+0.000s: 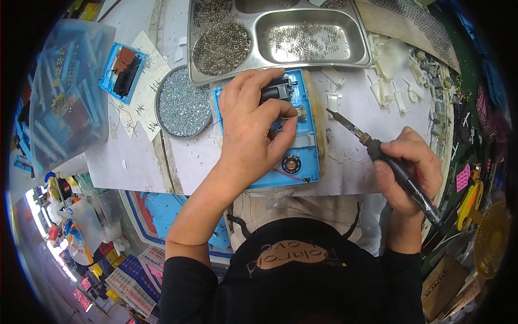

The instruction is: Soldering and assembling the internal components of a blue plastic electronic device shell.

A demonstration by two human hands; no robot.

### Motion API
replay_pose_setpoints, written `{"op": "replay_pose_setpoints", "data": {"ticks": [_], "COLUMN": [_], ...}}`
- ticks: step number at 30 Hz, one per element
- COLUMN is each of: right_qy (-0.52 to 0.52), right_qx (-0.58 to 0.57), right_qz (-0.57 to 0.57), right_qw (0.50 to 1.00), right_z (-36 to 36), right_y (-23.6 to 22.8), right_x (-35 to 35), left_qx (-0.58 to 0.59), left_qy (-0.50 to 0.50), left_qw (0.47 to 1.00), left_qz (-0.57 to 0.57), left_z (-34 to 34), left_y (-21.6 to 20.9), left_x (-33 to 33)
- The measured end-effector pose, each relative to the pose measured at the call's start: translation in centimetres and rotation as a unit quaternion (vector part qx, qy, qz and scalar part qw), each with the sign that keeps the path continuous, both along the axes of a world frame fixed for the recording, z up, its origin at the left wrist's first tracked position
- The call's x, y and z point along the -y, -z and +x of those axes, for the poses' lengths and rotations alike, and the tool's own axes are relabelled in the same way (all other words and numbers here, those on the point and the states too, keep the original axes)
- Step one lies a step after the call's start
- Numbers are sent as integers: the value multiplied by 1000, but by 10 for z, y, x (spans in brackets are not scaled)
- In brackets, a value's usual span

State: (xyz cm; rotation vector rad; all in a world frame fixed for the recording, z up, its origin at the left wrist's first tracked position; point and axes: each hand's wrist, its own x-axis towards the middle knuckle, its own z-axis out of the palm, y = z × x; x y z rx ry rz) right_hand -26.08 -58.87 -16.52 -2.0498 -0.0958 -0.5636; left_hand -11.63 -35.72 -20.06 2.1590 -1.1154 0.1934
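A blue plastic housing (305,156) lies open on the white table, with a small round speaker (291,163) and thin wires inside. My left hand (251,127) rests on it, thumb and fingers pinching a small part with a wire near a black block (278,89) at its top. My right hand (407,167) is closed around a black soldering iron (377,150), held to the right of the housing. Its metal tip (333,114) points up-left, a short way from the housing's right edge and not touching it.
A steel compartment tray (359,38) with small metal parts sits behind the housing. A round tin of screws (183,102) is at the left, and beyond it another blue housing (123,70) on paper. White plastic parts (391,86) lie at the right. A clear bag (67,92) lies far left.
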Motion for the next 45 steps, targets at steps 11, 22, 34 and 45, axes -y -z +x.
{"op": "replay_pose_setpoints", "data": {"ticks": [11,22,34,45], "right_qy": [-13,-22,-25,-33], "right_qx": [-3,15,7,-12], "right_qz": [-10,-16,-20,-19], "right_qw": [1000,1000,999,999], "right_z": [4,8,11,18], "right_y": [-1,3,5,6], "right_x": [-1,-2,-4,-10], "left_qx": [-30,-28,-30,7], "left_qy": [-3,-2,-10,-29], "left_qw": [999,1000,999,1000], "left_qz": [31,6,-3,-8], "left_z": [-1,0,0,0], "left_y": [-6,-3,-3,-1], "left_x": [-2,-1,1,7]}}
